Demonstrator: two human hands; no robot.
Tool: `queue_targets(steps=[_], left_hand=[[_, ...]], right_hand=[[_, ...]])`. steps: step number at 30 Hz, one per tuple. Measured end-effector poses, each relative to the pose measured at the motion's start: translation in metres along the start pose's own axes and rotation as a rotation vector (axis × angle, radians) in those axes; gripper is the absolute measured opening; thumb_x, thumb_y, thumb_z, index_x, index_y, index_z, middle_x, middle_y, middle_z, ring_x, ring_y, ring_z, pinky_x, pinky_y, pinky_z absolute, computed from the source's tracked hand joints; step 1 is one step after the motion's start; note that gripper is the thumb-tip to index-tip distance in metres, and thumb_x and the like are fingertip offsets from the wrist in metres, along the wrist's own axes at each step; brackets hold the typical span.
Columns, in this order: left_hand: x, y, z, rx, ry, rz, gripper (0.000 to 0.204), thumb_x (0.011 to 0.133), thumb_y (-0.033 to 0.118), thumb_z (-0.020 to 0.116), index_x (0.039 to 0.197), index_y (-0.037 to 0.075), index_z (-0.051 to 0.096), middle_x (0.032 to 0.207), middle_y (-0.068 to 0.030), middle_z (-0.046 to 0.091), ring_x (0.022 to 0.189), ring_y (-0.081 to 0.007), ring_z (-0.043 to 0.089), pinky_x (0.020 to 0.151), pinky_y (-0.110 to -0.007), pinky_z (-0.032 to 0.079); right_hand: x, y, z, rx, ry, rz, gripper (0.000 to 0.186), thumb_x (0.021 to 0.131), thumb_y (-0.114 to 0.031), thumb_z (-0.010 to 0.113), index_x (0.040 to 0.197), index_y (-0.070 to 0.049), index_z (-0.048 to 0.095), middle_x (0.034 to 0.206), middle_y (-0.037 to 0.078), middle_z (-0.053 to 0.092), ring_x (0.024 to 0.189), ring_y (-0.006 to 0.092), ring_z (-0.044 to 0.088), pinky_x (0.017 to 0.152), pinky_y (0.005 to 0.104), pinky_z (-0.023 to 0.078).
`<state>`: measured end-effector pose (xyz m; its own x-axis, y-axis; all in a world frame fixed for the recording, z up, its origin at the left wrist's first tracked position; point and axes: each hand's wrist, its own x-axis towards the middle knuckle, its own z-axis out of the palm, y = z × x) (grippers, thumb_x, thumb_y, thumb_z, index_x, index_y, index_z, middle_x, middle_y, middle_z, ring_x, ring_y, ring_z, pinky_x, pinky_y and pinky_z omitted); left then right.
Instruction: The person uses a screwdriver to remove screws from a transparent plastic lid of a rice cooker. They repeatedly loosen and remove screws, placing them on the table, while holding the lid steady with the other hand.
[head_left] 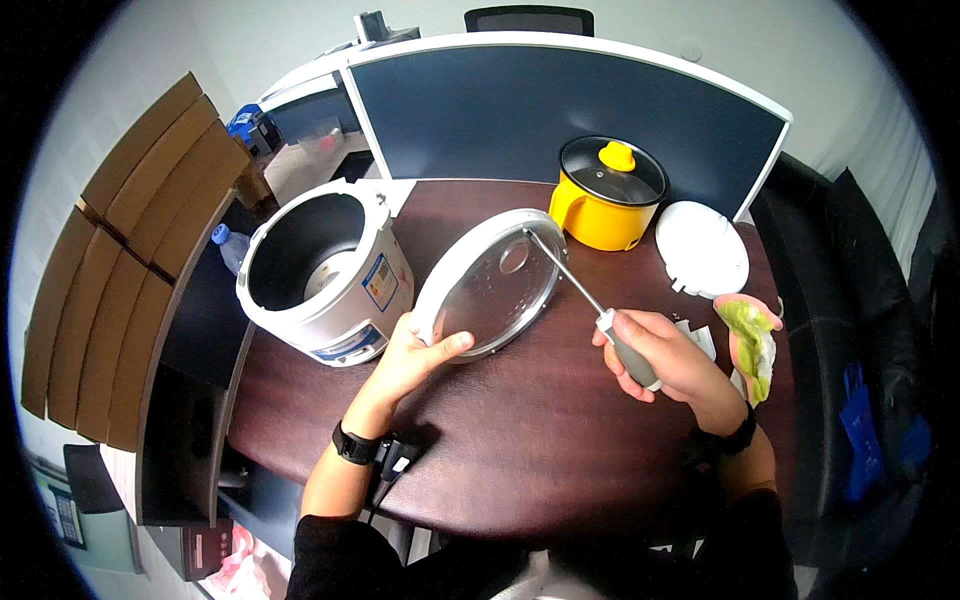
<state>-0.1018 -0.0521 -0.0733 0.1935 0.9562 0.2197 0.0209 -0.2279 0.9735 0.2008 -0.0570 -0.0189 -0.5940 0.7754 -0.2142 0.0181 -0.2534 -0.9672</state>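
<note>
Hands are working over a dark brown table (pixel 520 430). The left hand (pixel 415 355) is pinching the bottom rim of a round lid (pixel 490 285), thumb on the shiny inner side and fingers hidden behind it, so the lid is standing tilted up on the table. The right hand (pixel 665 355) is wrapping tight around the grey handle of a screwdriver (pixel 585 290). From that grip the thin metal shaft is running up and to the left, and its tip is touching the lid near the top edge, well above the left hand's pinch. Just to the right of the right hand, a green and yellow glove (pixel 752 340) is lying on the table. Left of the lid and close beside the left hand, a white rice cooker (pixel 330 270) is sitting open with its dark bowl showing. Farther back, past the screwdriver's tip, a yellow pot (pixel 608 200) with a glass lid is standing, and a white round cover (pixel 702 250) is lying beside it.
</note>
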Motion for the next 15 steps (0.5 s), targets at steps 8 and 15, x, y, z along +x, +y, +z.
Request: queue_targets(steps=[8,15], left_hand=[[-0.003,-0.014,0.001,0.063,0.004,-0.025,0.008,0.078,0.006,0.065,0.082,0.001,0.061,0.070,0.0043,0.055,0.065,-0.0055,0.049,0.060,-0.022,0.040],[-0.008,-0.024,-0.005,0.166,-0.052,-0.037,0.005,0.075,-0.001,0.058,0.080,0.000,0.060,0.068,0.0044,0.055,0.063,-0.0039,0.049,0.057,-0.020,0.040]], right_hand=[[0.008,0.026,0.017,0.493,-0.162,0.050,0.044,0.099,-0.041,0.027,0.101,-0.002,0.046,0.069,0.005,0.050,0.043,0.0120,0.046,0.034,0.0239,0.035],[0.010,0.033,0.013,0.626,-0.225,0.102,0.046,0.098,-0.044,0.028,0.101,-0.002,0.048,0.067,0.005,0.048,0.039,0.0094,0.040,0.032,0.0222,0.031]])
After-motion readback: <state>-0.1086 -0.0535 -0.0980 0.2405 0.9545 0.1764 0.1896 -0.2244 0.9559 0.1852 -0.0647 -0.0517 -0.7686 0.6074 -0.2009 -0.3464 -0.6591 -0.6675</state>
